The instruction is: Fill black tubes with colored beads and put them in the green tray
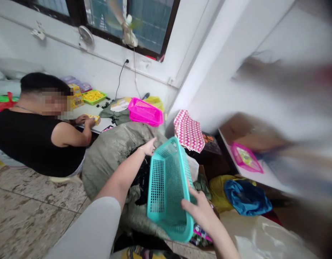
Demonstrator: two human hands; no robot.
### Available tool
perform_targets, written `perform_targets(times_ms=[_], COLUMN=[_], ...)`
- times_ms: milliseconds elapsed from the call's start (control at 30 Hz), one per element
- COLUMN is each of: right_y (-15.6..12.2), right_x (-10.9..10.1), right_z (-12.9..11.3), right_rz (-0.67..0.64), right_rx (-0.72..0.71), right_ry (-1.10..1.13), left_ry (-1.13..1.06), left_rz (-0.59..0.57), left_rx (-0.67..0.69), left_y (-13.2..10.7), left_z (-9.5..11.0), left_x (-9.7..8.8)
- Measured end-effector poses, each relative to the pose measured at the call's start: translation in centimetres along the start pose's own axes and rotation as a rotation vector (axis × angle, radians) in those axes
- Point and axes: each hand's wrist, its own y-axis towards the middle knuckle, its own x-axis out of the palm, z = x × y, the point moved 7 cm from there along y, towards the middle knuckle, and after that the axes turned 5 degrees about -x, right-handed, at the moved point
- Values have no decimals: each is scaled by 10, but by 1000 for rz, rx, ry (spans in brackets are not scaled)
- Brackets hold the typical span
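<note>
Teal perforated rectangular plastic basket [168,187] sits tilted, right at the right hand [201,212], whose fingers curl over its near rim. Left hand [147,146] has fingers spread just beside the basket's far end, above a grey-green woven sack [112,162].

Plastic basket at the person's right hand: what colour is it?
The basket is turquoise, shown best in the head view.

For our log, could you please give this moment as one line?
Right hand: grips teal perforated plastic basket | Left hand: open, over grey woven sack
</note>
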Motion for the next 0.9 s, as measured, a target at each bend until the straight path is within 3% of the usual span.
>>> perform_targets(times_ms=[133, 267, 400, 567, 633, 733, 800, 900], right_y=[5, 28, 70, 106, 120, 142, 154, 161], right_x=[12, 21, 13, -7, -9, 3, 11, 15], right_z=[-8, -32, -67, -88, -83, -61, -44, -19], right_rz=[-78, -215, -196, 56, 155, 169, 160, 148], right_rx=[-27, -62, -40, 44, 84, 160, 161, 145], right_ry=[-49, -95, -247, -473, -517, -517, -487, -420], left_ry=[-120, -211, -243, -297, -298, -260, -209, -73], left_rz=[-19, -107, -174, -214, -214, -198, -163, -44], left_rx=[-6, 38, 53, 173, 221, 285, 329, 382], left_y=[32, 41, 34, 29, 31, 32, 29, 15], left_z=[66, 135, 166, 165, 160, 151, 142, 111], left_x=[7, 25, 46, 66, 73, 79, 74, 50])
